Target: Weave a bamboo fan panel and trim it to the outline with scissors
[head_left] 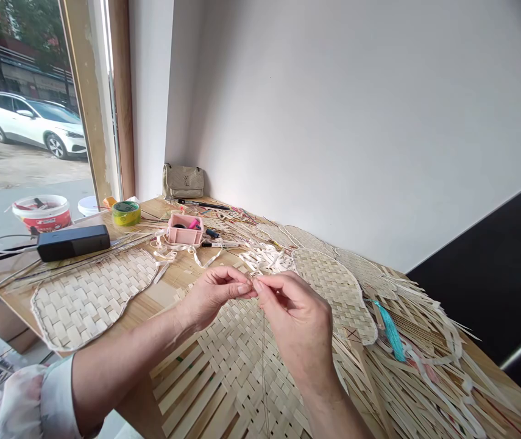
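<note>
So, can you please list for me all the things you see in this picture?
woven bamboo fan panels: several, pale straw, on the wooden table
large woven bamboo sheet: 1, pale straw, under the hands
white ribbon strips: a pile, white, mid-table
pink box: 1, pink, toward the table's back
quilted handbag: 1, beige, back corner
power adapter: 1, black, left side
tape roll: 1, green and yellow, back left
bucket: 1, red and white, near the window
tassel: 1, turquoise, right side
car: 1, white, outside the window
thin strand: 1, pale, between the hands
left hand: 1, pinching the strand
right hand: 1, pinching the strand
</note>
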`<state>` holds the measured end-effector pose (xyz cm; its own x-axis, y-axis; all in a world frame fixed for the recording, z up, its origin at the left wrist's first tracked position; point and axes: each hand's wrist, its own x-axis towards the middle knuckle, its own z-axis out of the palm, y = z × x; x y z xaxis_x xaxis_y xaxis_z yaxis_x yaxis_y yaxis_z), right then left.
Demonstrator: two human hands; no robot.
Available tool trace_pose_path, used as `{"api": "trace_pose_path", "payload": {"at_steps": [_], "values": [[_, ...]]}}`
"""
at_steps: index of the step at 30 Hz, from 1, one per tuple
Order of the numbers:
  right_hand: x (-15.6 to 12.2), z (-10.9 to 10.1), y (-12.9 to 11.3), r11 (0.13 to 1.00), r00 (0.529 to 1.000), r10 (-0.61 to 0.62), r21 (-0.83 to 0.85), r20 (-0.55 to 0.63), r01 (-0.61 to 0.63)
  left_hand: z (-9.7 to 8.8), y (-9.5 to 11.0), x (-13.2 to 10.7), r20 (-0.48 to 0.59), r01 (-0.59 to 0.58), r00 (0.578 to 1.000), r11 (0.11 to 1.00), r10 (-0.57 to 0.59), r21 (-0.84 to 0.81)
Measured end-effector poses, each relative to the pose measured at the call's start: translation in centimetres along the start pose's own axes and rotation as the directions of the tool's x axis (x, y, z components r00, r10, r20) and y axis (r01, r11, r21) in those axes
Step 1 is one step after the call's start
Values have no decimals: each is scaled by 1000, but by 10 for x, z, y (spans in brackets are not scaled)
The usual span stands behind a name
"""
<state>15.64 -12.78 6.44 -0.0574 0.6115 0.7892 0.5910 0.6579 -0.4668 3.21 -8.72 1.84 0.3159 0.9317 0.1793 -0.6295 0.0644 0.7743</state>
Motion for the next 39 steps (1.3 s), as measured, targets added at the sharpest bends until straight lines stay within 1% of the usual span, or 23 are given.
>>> {"api": "trace_pose_path", "payload": {"at_steps": [12,26,29,33,39], "values": [[0,2,4,1000,1000,-10,-13,3,10,-1,-1,1,-3,-14,1000,1000,14,25],[-1,4,7,1000,1000,10,7,9,-10,-2,-3,0,8,-33,999,998,32,53],[-2,4,7,999,999,40,34,16,-41,-3,-3,1,12,-33,999,998,32,53],[-3,3,6,991,993,114,72,42,-116,-4,-3,2,9,-32,999,998,32,53],[-4,2,7,979,983,173,97,65,-179,-3,-2,2,-2,-31,999,997,32,65]]}}
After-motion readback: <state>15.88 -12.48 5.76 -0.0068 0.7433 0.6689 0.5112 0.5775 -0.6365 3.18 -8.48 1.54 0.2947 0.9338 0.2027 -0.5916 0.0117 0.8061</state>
